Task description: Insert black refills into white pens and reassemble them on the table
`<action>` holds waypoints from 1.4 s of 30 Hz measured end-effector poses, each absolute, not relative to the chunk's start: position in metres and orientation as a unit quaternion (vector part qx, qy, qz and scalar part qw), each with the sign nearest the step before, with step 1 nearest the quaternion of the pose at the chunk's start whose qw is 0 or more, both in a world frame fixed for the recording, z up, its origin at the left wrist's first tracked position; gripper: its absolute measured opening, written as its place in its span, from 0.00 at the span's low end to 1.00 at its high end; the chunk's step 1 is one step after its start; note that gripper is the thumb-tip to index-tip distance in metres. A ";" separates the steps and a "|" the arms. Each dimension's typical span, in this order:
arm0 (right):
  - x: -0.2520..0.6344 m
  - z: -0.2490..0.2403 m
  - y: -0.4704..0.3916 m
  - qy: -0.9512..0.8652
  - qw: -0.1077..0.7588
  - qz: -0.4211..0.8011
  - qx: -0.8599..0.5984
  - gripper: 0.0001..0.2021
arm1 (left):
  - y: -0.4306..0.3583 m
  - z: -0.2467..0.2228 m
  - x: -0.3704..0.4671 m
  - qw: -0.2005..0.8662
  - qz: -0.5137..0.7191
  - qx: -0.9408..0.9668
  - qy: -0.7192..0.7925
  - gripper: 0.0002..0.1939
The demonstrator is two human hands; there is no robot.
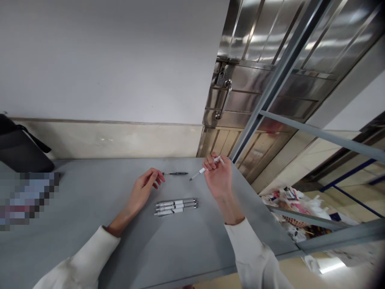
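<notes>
My right hand point(219, 174), palm turned up, grips a white pen point(202, 171) whose dark tip points down and to the left, above the table. My left hand point(147, 182) is loosely curled with its fingers a little apart. Beside its fingertips lies a dark pen point(179, 173), flat on the table; whether they touch it I cannot tell. Nearer to me, between both forearms, several white pens point(176, 206) with dark and silvery parts lie side by side in a row.
The grey table point(132, 249) meets a wall along its back. A black case point(24, 146) stands at the far left, near a blurred-out item point(28, 198). Metal shelf posts point(270, 90) rise at the right edge, with plastic bags point(300, 200) beyond.
</notes>
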State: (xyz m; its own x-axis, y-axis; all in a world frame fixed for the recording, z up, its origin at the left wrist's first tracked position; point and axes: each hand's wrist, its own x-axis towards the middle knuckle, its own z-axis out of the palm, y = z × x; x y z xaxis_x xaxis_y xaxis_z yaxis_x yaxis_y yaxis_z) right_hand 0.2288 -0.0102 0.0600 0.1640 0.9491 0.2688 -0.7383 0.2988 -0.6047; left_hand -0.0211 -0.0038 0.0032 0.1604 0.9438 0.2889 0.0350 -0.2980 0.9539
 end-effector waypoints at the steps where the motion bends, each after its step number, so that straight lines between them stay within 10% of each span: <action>1: 0.229 0.060 -0.011 -0.311 0.743 0.567 -0.171 0.12 | -0.004 0.003 -0.021 0.441 0.514 0.621 0.394 0.17; 24: 0.219 0.052 -0.008 -0.361 0.727 0.541 -0.219 0.03 | -0.004 0.001 -0.020 0.461 0.495 0.639 0.365 0.17; 42: 0.219 0.041 -0.022 -0.706 0.307 0.524 -0.365 0.17 | -0.013 0.009 -0.017 0.405 0.416 0.722 0.376 0.11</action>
